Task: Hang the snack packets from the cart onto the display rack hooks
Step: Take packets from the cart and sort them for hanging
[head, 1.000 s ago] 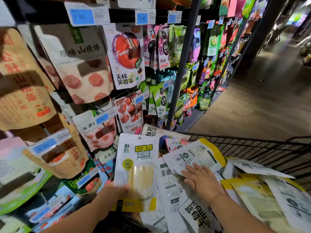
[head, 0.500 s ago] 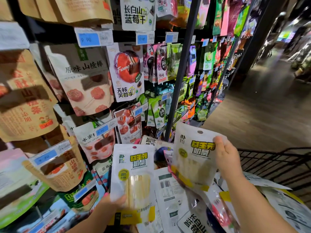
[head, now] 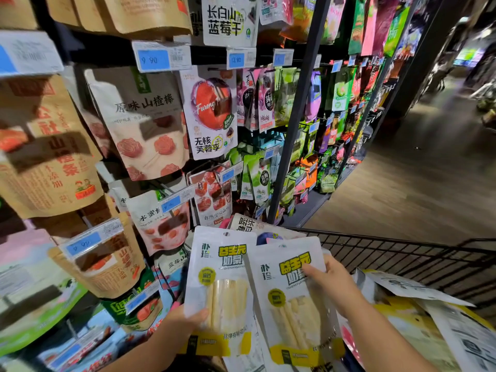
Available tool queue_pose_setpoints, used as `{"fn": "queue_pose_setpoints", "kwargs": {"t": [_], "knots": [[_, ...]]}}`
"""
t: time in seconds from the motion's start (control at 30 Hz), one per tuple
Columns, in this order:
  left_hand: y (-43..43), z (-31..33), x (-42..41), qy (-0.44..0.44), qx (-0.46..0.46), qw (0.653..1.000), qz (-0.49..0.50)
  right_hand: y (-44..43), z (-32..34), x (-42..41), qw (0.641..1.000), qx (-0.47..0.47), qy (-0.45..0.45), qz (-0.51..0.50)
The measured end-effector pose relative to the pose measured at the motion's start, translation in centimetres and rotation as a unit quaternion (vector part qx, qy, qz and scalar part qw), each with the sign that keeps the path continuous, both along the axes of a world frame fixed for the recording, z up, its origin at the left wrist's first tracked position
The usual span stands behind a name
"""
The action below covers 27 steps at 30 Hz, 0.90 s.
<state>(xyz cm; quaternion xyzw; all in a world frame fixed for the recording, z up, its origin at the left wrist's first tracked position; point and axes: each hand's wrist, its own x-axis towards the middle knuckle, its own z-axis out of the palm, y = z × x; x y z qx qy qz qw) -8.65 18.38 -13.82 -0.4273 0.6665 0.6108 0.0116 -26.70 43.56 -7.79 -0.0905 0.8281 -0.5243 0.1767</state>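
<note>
Head view looks down on two matching white-and-yellow snack packets, held up side by side in front of the display rack (head: 292,130). The left hand (head: 185,322) grips the left packet (head: 222,277) low on its left edge, thumb across the front. The right hand (head: 332,285) pinches the right packet (head: 292,299) by its right edge, thumb on the printed face. The two packets overlap a little where they meet.

Neither is on a hook yet, so I'd judge this the lining-up stage. To do it well, each packet wants holding nearer its top, so the small hang hole (head: 226,234) meets the hook squarely. Stacking the pair with holes aligned could let both slide on together. Which hook is meant for them I cannot tell; the pegs near them are crowded with other bags behind blue price tags (head: 161,59).

On the right, the wire cart (head: 402,253) holds a loose heap of more packets (head: 418,326). Most lie printed-back up, white with yellow borders, some sliding over one another.
</note>
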Motion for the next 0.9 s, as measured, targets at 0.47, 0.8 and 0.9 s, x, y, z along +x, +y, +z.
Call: {"fn": "queue_pose_setpoints", "kwargs": {"t": [0.47,0.8,0.9], "knots": [[0.0,-1.0,0.3,0.078,0.046,0.995,-0.028,3.8,-6.5,1.6,0.978,0.010,-0.206,0.032],[-1.6,0.6,1.5,0.131,0.062,0.988,0.046,-0.9,-2.6,1.2,0.996,-0.017,-0.090,0.012],[-3.2,1.8,2.7,0.153,0.043,0.984,0.081,-3.9,-0.8,0.9,0.997,-0.041,-0.057,0.030]]}}
